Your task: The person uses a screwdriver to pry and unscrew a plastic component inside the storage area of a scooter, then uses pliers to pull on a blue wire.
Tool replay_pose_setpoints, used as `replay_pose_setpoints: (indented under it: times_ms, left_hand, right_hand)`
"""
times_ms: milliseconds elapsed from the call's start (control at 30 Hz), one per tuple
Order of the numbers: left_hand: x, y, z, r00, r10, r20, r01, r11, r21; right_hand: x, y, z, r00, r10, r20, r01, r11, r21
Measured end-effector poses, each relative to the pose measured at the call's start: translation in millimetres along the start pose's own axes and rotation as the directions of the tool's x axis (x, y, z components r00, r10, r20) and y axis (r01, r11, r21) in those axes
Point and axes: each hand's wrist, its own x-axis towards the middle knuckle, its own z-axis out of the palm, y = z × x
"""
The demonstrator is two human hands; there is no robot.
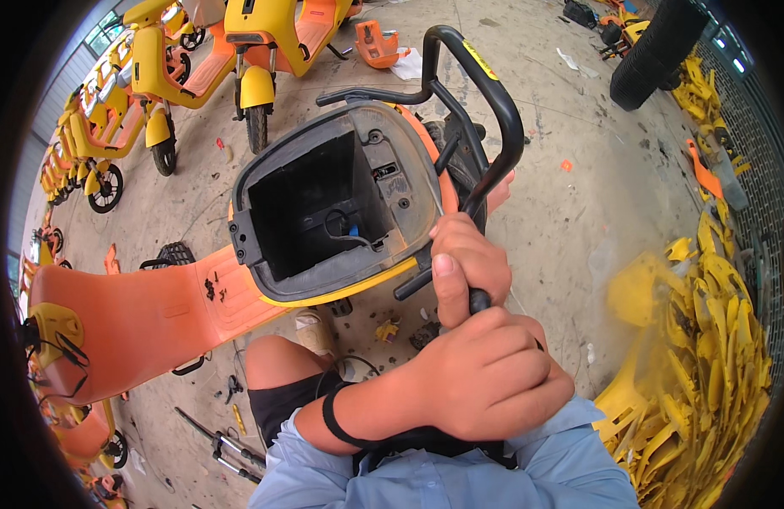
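A scooter's body (417, 127) stands before me with its open dark compartment (294, 229), a cable and blue piece inside. A black tubular rail (502, 123) rises at its right. My right hand (464, 267) wraps round the black handle (478, 299) of a tool, whose thin metal shaft (439, 204) meets the compartment's rim on the right. My left hand (485, 373), with a black band at the wrist, is closed below it, around the lower end of that handle, which is mostly hidden.
An orange footboard (146, 310) extends left. Yellow scooters (265, 42) stand in rows behind. Yellow plastic panels (697, 365) are heaped at right, beside a black corrugated tube (651, 55) farther back. A fork part (226, 445) and scraps lie on the concrete floor (570, 220).
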Motion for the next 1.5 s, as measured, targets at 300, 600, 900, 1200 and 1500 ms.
replay_pose_setpoints:
  times_ms: [300,600,900,1200,1500]
  left_hand:
    - [4.9,0.7,5.8,1.000,0.000,-0.011,-0.001,1.000,-0.006]
    - [-1.8,-6.3,9.2,0.998,0.008,0.056,-0.009,1.000,0.007]
    - [-1.1,-1.7,9.4,0.994,-0.014,0.104,0.009,0.999,0.047]
    - [0.8,-1.8,8.8,0.992,-0.012,0.129,0.004,0.998,0.062]
    - [-9.5,-12.6,17.3,0.995,-0.012,0.098,0.005,0.998,0.070]
  right_hand:
    - [7.7,-3.6,7.4,0.995,0.029,-0.097,-0.024,0.998,0.055]
    - [-5.1,15.2,2.2,0.992,-0.034,-0.120,0.041,0.997,0.061]
    - [-7.4,5.0,4.5,0.990,0.023,-0.137,-0.012,0.997,0.075]
    - [-8.4,3.8,4.4,0.987,0.049,-0.155,-0.038,0.997,0.074]
    - [-7.7,16.8,1.4,0.990,0.046,-0.131,-0.042,0.999,0.034]
